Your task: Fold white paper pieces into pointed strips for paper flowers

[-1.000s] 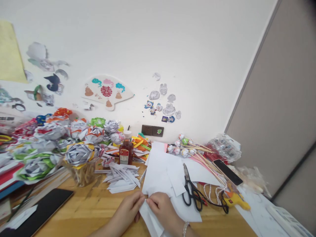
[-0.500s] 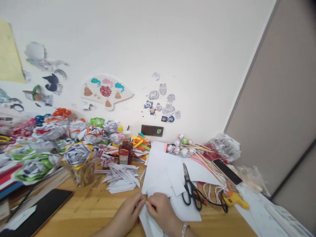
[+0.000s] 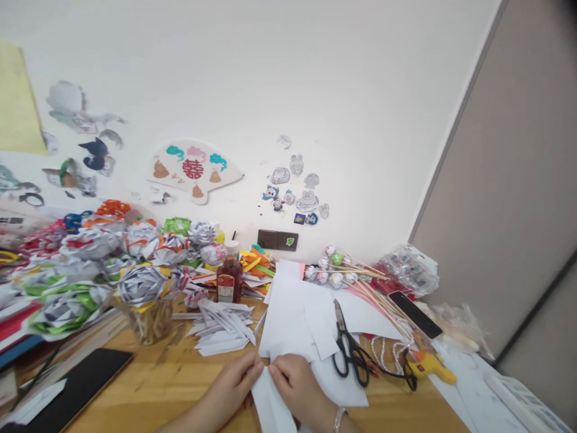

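A narrow piece of white paper [image 3: 271, 404] is pinched at its top end between both my hands, close to the table's front. My left hand [image 3: 240, 379] grips its left side with thumb and fingers closed. On the right side, my right hand [image 3: 295, 385] pinches the same paper, thumb pressed along it. Beyond my hands lie white paper sheets [image 3: 288, 319], spread one over another. Just right of my right hand rest black-handled scissors [image 3: 347, 346], blades pointing away. A pile of folded white paper strips [image 3: 224, 325] lies beyond my left hand.
Folded paper flowers [image 3: 142, 282] crowd the left, one over a clear cup [image 3: 151, 322]. A red-brown bottle [image 3: 229, 279] stands at the back. Right are wrapped lollipops on sticks [image 3: 336, 278], a phone [image 3: 415, 314] and a yellow glue gun [image 3: 433, 365]. A black tablet-like slab [image 3: 85, 385] lies front left.
The paper between my hands has turned so its flat white face shows more. My thumbs have shifted slightly onto its top end. The things around have stayed put.
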`<state>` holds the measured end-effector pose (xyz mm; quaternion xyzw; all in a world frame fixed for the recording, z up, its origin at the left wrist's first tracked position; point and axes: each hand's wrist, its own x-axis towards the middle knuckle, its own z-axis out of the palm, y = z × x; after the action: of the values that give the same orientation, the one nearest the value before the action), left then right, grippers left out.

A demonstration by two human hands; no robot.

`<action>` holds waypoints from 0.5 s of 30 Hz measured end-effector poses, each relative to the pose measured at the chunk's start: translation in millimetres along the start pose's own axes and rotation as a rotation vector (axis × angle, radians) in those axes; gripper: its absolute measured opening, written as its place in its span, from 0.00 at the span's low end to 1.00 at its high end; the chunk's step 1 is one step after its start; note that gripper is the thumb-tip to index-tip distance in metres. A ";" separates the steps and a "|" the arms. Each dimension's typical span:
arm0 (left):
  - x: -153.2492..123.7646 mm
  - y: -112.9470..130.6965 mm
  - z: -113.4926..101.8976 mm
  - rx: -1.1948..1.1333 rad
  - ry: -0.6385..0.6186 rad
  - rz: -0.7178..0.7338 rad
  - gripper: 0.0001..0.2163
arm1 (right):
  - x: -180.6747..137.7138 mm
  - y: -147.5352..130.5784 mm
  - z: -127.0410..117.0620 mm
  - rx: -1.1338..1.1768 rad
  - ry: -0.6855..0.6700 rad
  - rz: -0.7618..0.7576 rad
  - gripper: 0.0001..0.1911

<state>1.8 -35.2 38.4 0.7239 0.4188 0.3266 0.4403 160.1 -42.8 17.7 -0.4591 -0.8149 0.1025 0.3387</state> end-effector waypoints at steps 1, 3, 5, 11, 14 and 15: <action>-0.1 0.7 -1.5 0.023 -0.012 0.031 0.14 | -0.3 0.3 0.1 -0.003 -0.010 -0.013 0.16; 0.4 0.7 -3.3 0.054 -0.021 0.079 0.14 | -0.7 0.2 -0.1 -0.013 -0.023 -0.036 0.17; 1.8 -1.7 -3.2 0.012 -0.024 0.049 0.15 | -0.7 -1.0 -1.8 -0.035 -0.011 -0.048 0.16; 10.9 -15.1 0.9 -0.326 0.085 -0.144 0.20 | -2.4 -11.3 -16.2 -0.286 0.220 -0.116 0.15; 15.6 -18.3 -1.0 -0.456 0.173 -0.183 0.20 | -4.3 -20.6 -20.4 -0.387 0.322 -0.214 0.16; 16.6 -18.8 -1.9 -0.478 0.192 -0.192 0.20 | -4.6 -24.1 -19.9 -0.412 0.326 -0.263 0.15</action>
<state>1.5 -14.8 23.8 0.5219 0.4365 0.4401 0.5860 158.2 -62.9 42.0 -0.4189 -0.8060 -0.1852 0.3750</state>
